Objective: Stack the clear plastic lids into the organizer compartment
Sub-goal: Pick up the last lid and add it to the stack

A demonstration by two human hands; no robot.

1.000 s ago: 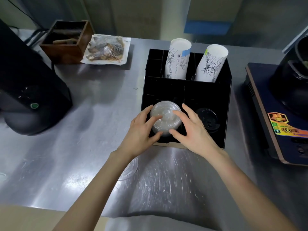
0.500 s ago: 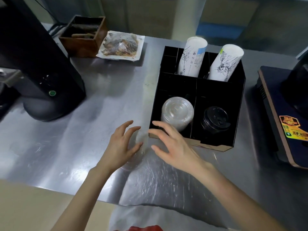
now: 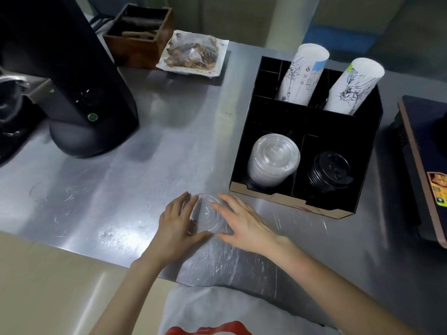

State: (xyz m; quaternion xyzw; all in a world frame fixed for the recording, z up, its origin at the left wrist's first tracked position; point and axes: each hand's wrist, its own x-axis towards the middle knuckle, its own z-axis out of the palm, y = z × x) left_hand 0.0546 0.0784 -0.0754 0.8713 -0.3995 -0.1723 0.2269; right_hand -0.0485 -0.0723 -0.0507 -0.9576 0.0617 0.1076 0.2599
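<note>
two hands, left point(image 3: 176, 221) and right point(image 3: 242, 223), bracket one clear lid point(image 3: 205, 217) flat on counter point(image 3: 145, 189) near organizer point(image 3: 242, 151); fingers loosely spread at its rim, likely to lift it; stack point(image 3: 273, 160) waits in front-left compartment.

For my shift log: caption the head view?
Both hands close on a clear plastic lid beside the black organizer.
</note>
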